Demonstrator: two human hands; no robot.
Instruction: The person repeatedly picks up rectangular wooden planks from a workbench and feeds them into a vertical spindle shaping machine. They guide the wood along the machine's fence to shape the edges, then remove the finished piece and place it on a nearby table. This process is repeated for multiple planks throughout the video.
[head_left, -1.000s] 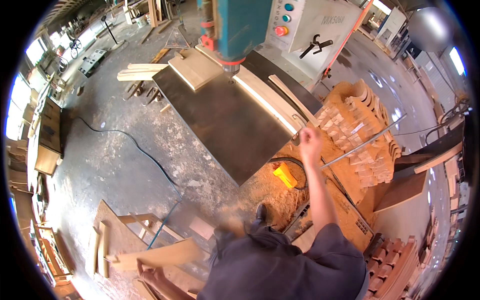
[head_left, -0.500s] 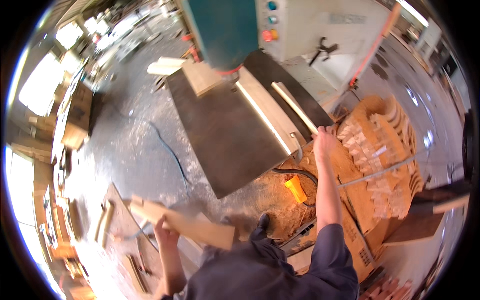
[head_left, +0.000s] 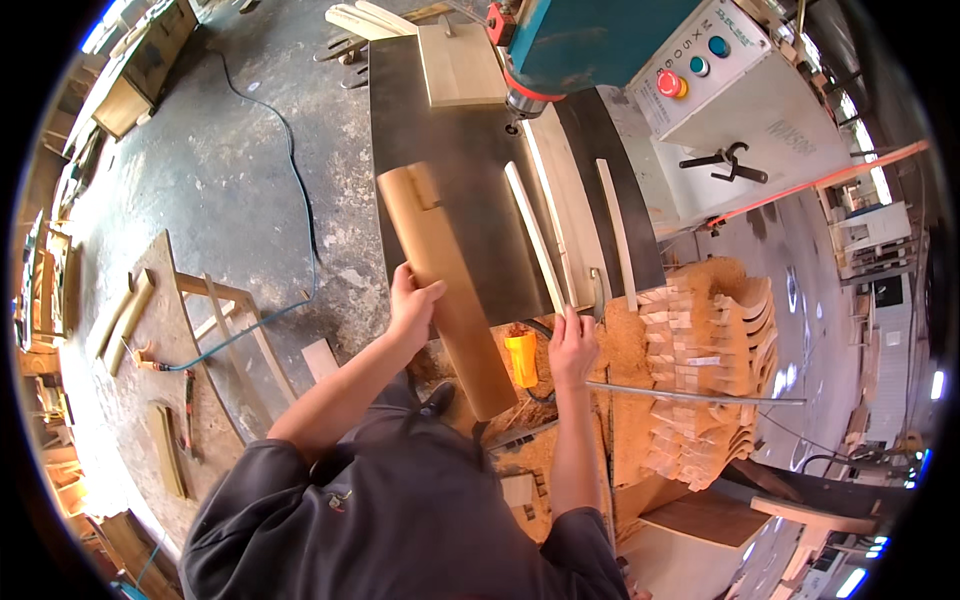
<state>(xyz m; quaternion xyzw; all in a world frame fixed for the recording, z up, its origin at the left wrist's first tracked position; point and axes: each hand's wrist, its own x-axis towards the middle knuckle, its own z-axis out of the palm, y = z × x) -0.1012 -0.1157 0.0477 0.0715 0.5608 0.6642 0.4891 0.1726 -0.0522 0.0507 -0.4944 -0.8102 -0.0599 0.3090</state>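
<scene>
My left hand [head_left: 412,312] grips a broad wooden board [head_left: 450,290] with a notch near its far end; the board is tilted and held above the near left edge of the dark machine table [head_left: 480,225]. Between the fingers of my right hand [head_left: 573,348] is the near end of a thin pale wooden strip [head_left: 533,235], which reaches over the table. Right of that strip, a long pale wooden fence [head_left: 565,200] lies along the table, with a small metal clamp piece at its near end. Over the far part hangs the drill chuck [head_left: 525,103] of a teal machine head.
Another thin strip [head_left: 616,235] and a flat board [head_left: 460,65] rest on the machine table. A control box [head_left: 690,80] stands at the right. Stacked curved wooden pieces [head_left: 700,370] sit in sawdust. A yellow object [head_left: 521,358] is below the table; a side table [head_left: 190,400] holds tools and wood.
The board in my left hand has come up from the lower left to the machine table. My right hand now has a strip left of the fence; another strip lies right of it.
</scene>
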